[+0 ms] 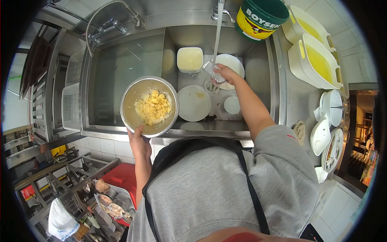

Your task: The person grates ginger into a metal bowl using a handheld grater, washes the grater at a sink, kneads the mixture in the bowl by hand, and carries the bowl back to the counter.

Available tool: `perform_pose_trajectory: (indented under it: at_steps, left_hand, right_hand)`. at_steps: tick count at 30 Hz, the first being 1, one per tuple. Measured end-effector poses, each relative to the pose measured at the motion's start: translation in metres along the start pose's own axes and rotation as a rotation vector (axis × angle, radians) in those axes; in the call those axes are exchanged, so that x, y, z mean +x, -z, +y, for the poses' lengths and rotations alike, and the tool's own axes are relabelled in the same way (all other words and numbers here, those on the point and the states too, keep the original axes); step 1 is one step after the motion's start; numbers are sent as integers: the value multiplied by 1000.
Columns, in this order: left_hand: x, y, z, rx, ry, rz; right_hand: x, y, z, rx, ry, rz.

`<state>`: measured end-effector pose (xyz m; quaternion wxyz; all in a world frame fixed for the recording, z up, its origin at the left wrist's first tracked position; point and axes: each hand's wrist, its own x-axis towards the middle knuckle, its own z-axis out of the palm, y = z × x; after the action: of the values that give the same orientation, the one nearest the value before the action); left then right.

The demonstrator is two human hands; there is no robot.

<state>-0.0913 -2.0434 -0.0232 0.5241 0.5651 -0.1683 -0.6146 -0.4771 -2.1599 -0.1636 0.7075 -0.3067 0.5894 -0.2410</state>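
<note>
My left hand (139,141) grips the near rim of a metal mixing bowl (172,86), thumb on the edge. Crumbly yellow and white food (153,107) lies in the bowl, which is over the front of the sink. In the right basin, my right hand (226,74) is closed on a clear ridged container (209,68) under the stream of tap water (218,36). Whether it is glass or plastic I cannot tell. Around it are a white plate (236,60), partly behind my hand, a larger round plate (194,103), a square tub (190,59) and a small white dish (231,105).
The left basin (125,68) holds water, with a hose faucet (121,27) behind it. A green Boysen bucket (262,20) stands at the back. White tubs of yellow liquid (316,60) and stacked dishes (331,107) line the right counter. White baskets (71,103) stand left.
</note>
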Motion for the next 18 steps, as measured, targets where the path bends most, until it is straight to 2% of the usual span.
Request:
perform_pose_trajectory:
  at_steps: [2,4,6,7,10,11,12,14,15,16,18]
  left_hand:
    - [-4,0,-1,22,10,30]
    - [-3,2,-4,20,17,33]
    - [0,6,-7,23,20,43]
    - [1,9,-11,11,0,18]
    - [3,13,-12,-8,-16,3]
    - [2,14,-12,-6,-1,10]
    - [2,13,-11,-4,3,9]
    - [3,10,-10,10,21,55]
    - [4,10,-12,12,22,49]
    - [5,12,-14,16,14,28]
    - [7,12,-13,20,4,11]
  right_hand:
    - [9,2,-4,255,232,181]
    - [16,-5,-7,314,265,247]
    - [18,-11,-8,61,153,-2]
    - [18,-8,-5,63,154,-4]
    - [14,15,0,-58,129,323]
    - [14,17,-4,69,215,429]
    - [15,17,-9,71,211,432]
    - [1,1,-41,327,86,359]
    - [12,5,-35,425,54,139]
    - [9,-4,-36,428,57,141]
    - [3,-25,-41,923,84,64]
